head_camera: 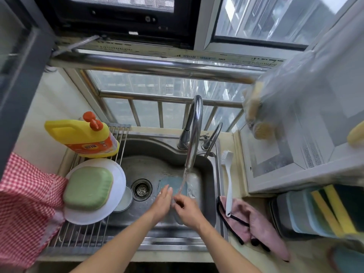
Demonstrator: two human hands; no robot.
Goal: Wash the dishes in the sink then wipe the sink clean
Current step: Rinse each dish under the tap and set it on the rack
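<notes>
Dishes: a white plate [116, 170] and green dish [88, 189] sit washed on the rack [82, 233] at nine o'clock. A bowl [126, 200] waits in the sink [167, 152]. Under running water, the left hand [162, 201] is flat; the right hand [187, 209] curls, contents unclear. Wiping remains.

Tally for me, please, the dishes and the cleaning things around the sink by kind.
Plates and dishes: 4, namely white plate, green dish, small bowl, blue plate
Detergent bottles: 1, yellow bottle
Brushes: 1, white brush
Cloths: 2, pink cloth, red checked cloth
Total: 8
</notes>
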